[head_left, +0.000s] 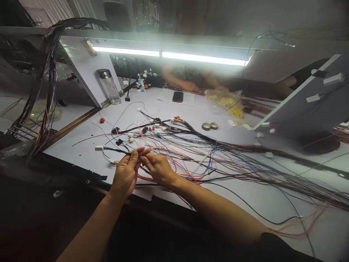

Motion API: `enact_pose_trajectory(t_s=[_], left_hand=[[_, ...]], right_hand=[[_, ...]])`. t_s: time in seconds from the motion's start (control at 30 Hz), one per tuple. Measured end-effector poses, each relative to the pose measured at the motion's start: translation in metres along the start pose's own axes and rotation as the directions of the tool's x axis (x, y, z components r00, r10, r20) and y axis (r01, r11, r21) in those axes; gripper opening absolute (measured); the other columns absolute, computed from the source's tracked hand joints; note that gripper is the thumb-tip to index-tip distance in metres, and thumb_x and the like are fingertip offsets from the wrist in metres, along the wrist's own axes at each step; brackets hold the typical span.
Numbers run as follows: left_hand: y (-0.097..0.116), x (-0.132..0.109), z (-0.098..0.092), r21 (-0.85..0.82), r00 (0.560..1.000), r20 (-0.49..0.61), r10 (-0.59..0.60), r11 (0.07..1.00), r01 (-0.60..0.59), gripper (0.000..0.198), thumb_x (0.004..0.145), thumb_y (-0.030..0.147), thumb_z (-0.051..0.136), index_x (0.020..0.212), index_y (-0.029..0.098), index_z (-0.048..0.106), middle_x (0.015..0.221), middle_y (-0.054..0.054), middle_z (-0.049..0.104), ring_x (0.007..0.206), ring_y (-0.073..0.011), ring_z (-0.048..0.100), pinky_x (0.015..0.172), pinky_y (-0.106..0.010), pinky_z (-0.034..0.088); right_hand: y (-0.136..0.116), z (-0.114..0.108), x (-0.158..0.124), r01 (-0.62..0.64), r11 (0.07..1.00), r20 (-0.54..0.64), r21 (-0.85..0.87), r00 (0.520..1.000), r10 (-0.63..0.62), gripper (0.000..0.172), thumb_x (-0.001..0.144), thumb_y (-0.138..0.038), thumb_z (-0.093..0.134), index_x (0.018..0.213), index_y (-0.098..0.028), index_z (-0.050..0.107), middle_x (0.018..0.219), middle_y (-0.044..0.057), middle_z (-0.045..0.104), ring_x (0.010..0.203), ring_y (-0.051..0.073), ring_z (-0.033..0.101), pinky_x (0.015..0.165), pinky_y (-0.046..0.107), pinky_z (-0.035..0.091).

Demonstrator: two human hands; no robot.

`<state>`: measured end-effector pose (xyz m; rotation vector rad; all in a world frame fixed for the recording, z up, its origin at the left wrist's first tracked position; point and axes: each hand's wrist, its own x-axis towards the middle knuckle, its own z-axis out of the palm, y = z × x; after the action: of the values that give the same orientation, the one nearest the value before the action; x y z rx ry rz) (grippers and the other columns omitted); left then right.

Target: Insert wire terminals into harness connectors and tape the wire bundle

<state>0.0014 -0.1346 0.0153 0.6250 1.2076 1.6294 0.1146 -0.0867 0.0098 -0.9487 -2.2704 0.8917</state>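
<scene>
My left hand (125, 173) and my right hand (158, 168) meet near the front edge of a white table (81, 156). Both are closed in a pinch on thin wires of a loose wire harness (191, 145) that spreads across the table. The left thumb and fingers pinch a dark wire that runs left to a small white connector (98, 148). The right fingers are curled over red and dark wires just beside the left fingertips. Small white, black and red connectors (152, 127) lie at the wire ends beyond my hands.
A clear bottle (109, 86) stands at the back left. A phone (177, 96) lies on paper. Two tape rolls (209, 126) sit mid-table. Another person's hands (207, 86) work at a bag of yellow parts (229, 103). A hanging cable bundle (46, 83) is at left, a tilted board (305, 102) at right.
</scene>
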Motion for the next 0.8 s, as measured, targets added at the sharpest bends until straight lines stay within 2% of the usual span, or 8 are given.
enact_pose_trajectory(t_s=[0.13, 0.23, 0.3, 0.4, 0.53, 0.63, 0.73, 0.8], left_hand=[[0.003, 0.001, -0.003, -0.076, 0.999, 0.021, -0.033, 0.996, 0.034, 0.033, 0.079, 0.036, 0.07, 0.103, 0.014, 0.064, 0.097, -0.01, 0.069, 0.099, -0.0191, 0.063, 0.088, -0.03, 0.046], [0.01, 0.008, -0.005, -0.272, 1.0, -0.011, -0.013, 0.962, 0.01, 0.018, 0.084, 0.032, 0.065, 0.093, 0.015, 0.062, 0.07, -0.001, 0.06, 0.072, -0.0126, 0.061, 0.071, -0.026, 0.049], [0.015, 0.013, -0.007, -0.376, 0.999, -0.036, -0.038, 0.926, 0.022, 0.018, 0.088, 0.029, 0.059, 0.077, 0.014, 0.057, 0.054, 0.005, 0.041, 0.05, -0.0069, 0.045, 0.053, -0.02, 0.043], [0.018, 0.02, -0.01, -0.408, 0.994, -0.08, -0.07, 0.912, 0.032, 0.026, 0.092, 0.026, 0.051, 0.069, 0.014, 0.05, 0.052, 0.006, 0.028, 0.041, -0.0049, 0.028, 0.04, -0.017, 0.03], [0.015, 0.018, -0.025, -0.365, 0.987, -0.148, -0.064, 0.931, 0.005, 0.025, 0.093, 0.024, 0.048, 0.072, 0.013, 0.054, 0.054, 0.004, 0.034, 0.046, -0.006, 0.037, 0.046, -0.018, 0.042], [0.018, 0.005, -0.045, -0.254, 0.977, -0.185, -0.103, 0.966, 0.053, 0.018, 0.091, 0.021, 0.05, 0.084, 0.012, 0.063, 0.062, -0.001, 0.05, 0.06, -0.0115, 0.056, 0.067, -0.027, 0.057], [0.025, -0.013, -0.063, -0.143, 0.972, -0.157, -0.176, 0.978, 0.154, 0.019, 0.087, 0.019, 0.053, 0.099, 0.01, 0.066, 0.09, -0.012, 0.066, 0.093, -0.024, 0.065, 0.085, -0.037, 0.057], [0.031, -0.022, -0.073, -0.095, 0.966, -0.12, -0.229, 0.971, 0.218, 0.024, 0.085, 0.018, 0.057, 0.106, 0.01, 0.065, 0.112, -0.018, 0.064, 0.11, -0.0301, 0.06, 0.09, -0.04, 0.055]], right_hand=[[0.01, 0.008, -0.005, 0.012, 0.998, -0.039, 0.057, 0.999, -0.009, 0.029, 0.099, -0.033, 0.04, 0.082, -0.019, 0.06, 0.068, -0.002, 0.062, 0.059, 0.01, 0.051, 0.055, 0.021, 0.032], [0.016, 0.015, -0.012, 0.019, 0.999, -0.081, -0.038, 0.996, -0.022, 0.034, 0.1, -0.036, 0.036, 0.081, -0.02, 0.059, 0.068, -0.002, 0.062, 0.059, 0.01, 0.052, 0.055, 0.021, 0.032], [0.017, 0.023, -0.014, 0.041, 0.981, -0.092, -0.192, 0.994, -0.06, 0.034, 0.1, -0.038, 0.037, 0.08, -0.02, 0.058, 0.068, -0.001, 0.063, 0.059, 0.01, 0.054, 0.054, 0.023, 0.029], [0.018, 0.032, -0.017, 0.094, 0.918, -0.048, -0.385, 0.992, -0.121, 0.031, 0.099, -0.038, 0.04, 0.083, -0.02, 0.058, 0.072, -0.001, 0.066, 0.061, 0.011, 0.056, 0.052, 0.026, 0.026], [0.023, 0.028, -0.027, 0.208, 0.858, 0.034, -0.469, 0.975, -0.218, 0.02, 0.098, -0.029, 0.045, 0.092, -0.018, 0.061, 0.079, 0.002, 0.068, 0.07, 0.015, 0.058, 0.061, 0.027, 0.035], [0.03, 0.015, -0.041, 0.273, 0.872, 0.051, -0.406, 0.96, -0.277, 0.019, 0.097, -0.022, 0.045, 0.106, -0.018, 0.061, 0.088, 0.005, 0.068, 0.08, 0.016, 0.058, 0.071, 0.029, 0.041], [0.038, 0.0, -0.057, 0.248, 0.92, 0.001, -0.303, 0.966, -0.26, 0.025, 0.096, -0.026, 0.048, 0.117, -0.017, 0.056, 0.1, 0.008, 0.067, 0.091, 0.017, 0.058, 0.081, 0.03, 0.044], [0.042, -0.007, -0.067, 0.273, 0.919, 0.019, -0.284, 0.96, -0.28, 0.04, 0.091, -0.039, 0.057, 0.124, -0.015, 0.052, 0.107, 0.011, 0.066, 0.099, 0.02, 0.057, 0.087, 0.034, 0.043]])
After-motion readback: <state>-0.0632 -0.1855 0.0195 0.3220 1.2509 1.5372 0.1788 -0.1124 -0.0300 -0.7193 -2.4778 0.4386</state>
